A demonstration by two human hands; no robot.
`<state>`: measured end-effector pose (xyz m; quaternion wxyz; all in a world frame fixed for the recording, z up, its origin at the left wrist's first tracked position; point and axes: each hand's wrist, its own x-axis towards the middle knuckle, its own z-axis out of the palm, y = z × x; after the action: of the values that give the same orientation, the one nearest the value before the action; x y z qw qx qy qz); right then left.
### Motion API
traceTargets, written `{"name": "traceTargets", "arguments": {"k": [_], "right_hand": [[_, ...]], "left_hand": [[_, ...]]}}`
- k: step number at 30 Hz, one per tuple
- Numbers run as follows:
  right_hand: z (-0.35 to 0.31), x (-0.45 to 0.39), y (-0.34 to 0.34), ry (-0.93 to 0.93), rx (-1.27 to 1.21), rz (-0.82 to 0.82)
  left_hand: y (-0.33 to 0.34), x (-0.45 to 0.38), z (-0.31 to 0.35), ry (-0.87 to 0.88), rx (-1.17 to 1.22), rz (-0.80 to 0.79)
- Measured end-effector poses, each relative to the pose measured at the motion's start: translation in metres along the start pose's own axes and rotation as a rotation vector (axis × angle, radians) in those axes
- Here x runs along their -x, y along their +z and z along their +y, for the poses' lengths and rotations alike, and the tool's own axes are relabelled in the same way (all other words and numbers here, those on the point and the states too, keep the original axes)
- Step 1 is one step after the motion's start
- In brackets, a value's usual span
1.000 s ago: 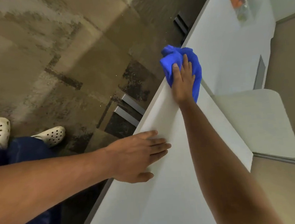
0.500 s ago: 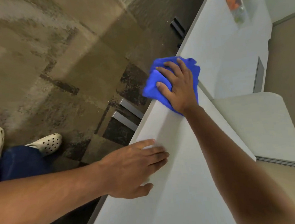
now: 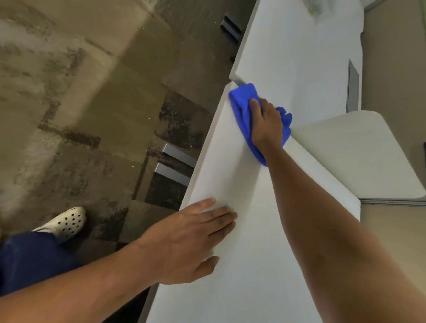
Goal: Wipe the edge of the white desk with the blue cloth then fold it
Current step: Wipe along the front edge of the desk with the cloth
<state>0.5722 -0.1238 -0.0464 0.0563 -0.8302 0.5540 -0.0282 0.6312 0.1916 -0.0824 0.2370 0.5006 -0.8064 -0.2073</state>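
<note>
Head view: everything below is placed against the white desk (image 3: 241, 273), whose long edge runs from the near bottom up toward the far corner.
Right fingers: curled down over the blue cloth (image 3: 244, 118); only one fingertip (image 3: 254, 102) shows clearly, the others are hidden in the folds.
Right hand (image 3: 267, 124): palm down, pressing the cloth onto the desk's top near its far end, with a bunched wad under the palm rather than a pinch.
Cloth: crumpled, lying on the desk top just inside the long edge, one lobe reaching toward the far corner and another poking out on the side away from the edge.
Left fingers (image 3: 219, 217): straight and together, flat on the desk, holding nothing.
Left hand (image 3: 187, 242): braced on the desk nearer the body, thumb at the edge side, well apart from the cloth.
Step in hand: wiping, judged from the pressed cloth; folding not yet begun.
Doing it well: let part of the cloth wrap over the lip so the edge face itself gets wiped, not only the top beside it; press evenly through the palm; draw in one line along the edge.
Watch for: the loose lobe dragging off the corner, or the wad rolling instead of sliding.
Afterwards: spread it flat on the desk before folding.
</note>
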Motion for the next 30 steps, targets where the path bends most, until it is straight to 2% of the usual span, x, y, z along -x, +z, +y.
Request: {"name": "traceTargets", "arguments": {"k": [2, 4, 7, 10, 13, 18, 21, 26, 30], "right_hand": [[0.011, -0.003, -0.006, 0.097, 0.196, -0.062], [-0.004, -0.007, -0.007, 0.246, 0.275, -0.076], [-0.044, -0.008, 0.0, 0.436, 0.107, -0.036], [-0.069, 0.008, 0.011, 0.335, 0.008, 0.044], [-0.085, 0.03, 0.017, 0.21, 0.055, 0.004], [-0.097, 0.064, 0.024, 0.126, 0.066, -0.084], [-0.09, 0.084, 0.022, 0.01, 0.068, -0.109], [-0.065, 0.115, 0.015, -0.192, 0.049, -0.159], [-0.05, 0.152, 0.015, -0.249, 0.046, -0.128]], "left_hand": [[0.0, 0.001, 0.001, 0.007, -0.004, 0.01], [-0.001, 0.0, 0.001, 0.01, -0.011, 0.034], [-0.002, 0.0, 0.002, -0.003, -0.006, 0.066], [-0.001, 0.0, 0.003, 0.005, -0.035, 0.075], [-0.001, 0.0, 0.003, 0.005, -0.035, 0.071], [0.001, -0.001, 0.002, 0.018, 0.001, 0.132], [-0.002, 0.001, 0.001, 0.027, 0.026, 0.105], [-0.016, 0.006, 0.002, 0.105, 0.019, -0.044], [-0.045, 0.024, -0.003, 0.212, 0.095, -0.037]]}}
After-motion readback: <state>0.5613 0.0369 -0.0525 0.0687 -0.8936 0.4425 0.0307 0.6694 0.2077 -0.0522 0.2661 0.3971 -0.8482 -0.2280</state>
